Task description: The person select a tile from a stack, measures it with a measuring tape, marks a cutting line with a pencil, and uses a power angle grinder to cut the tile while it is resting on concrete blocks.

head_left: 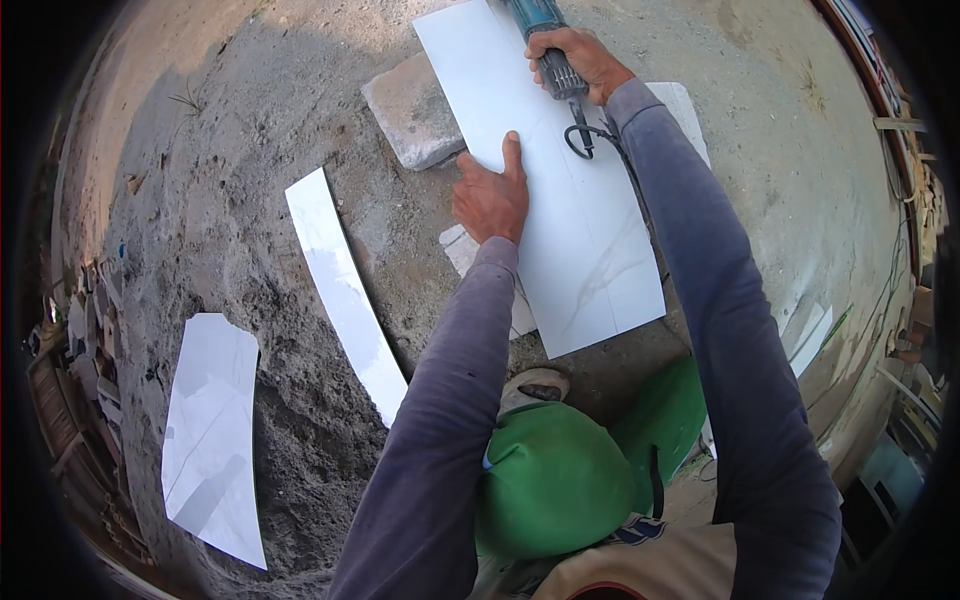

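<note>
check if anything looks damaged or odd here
The leftmost tile piece, lying on the ground, looks odd: its top right corner is missing, while the strip beside it has sharp top corners. No clear break shows in the tile by the left hand.

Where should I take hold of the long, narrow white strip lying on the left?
Best, I'd judge, at mid-length, from above, pinching both long edges across its width: the narrow white strip lies broad face up on rough soil, and its long, slender shape should balance better there than from one end. The left grip, nearer, is on the large white tile.
</note>
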A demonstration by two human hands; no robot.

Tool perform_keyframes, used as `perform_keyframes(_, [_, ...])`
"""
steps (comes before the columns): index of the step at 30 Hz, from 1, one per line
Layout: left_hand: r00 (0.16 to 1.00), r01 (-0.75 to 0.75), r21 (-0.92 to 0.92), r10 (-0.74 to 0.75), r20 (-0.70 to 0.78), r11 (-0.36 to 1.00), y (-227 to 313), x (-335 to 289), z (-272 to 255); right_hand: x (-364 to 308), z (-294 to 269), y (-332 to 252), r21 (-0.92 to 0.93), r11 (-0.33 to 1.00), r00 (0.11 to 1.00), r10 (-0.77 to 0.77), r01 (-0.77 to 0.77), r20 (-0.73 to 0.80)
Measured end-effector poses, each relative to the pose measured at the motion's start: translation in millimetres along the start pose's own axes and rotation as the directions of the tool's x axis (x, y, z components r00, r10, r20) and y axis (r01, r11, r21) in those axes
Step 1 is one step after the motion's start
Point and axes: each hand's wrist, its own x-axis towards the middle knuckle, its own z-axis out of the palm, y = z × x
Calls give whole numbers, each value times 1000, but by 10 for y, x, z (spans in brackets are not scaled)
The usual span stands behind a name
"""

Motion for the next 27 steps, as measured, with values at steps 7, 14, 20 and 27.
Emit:
perform_keyframes(7, [1000,-2,-3,2,-7,1000,-37,3,5,47,24,-11,-36,999,999,9,-11,-46])
perform_keyframes(14, [993,86,-53,-81,90,995,62,-15,-91,81,-48,18,-22,1000,998,7,-9,-61])
perform_keyframes(20, [994,77,-63,-72,83,995,25,7,-61,67,-51,-13,-54,998,999,23,-26,-49])
perform_keyframes(27, [1000,-12,-26,13,9,1000,-6,0,-17,90,-66,1,-62,997,999,40,-42,-34])
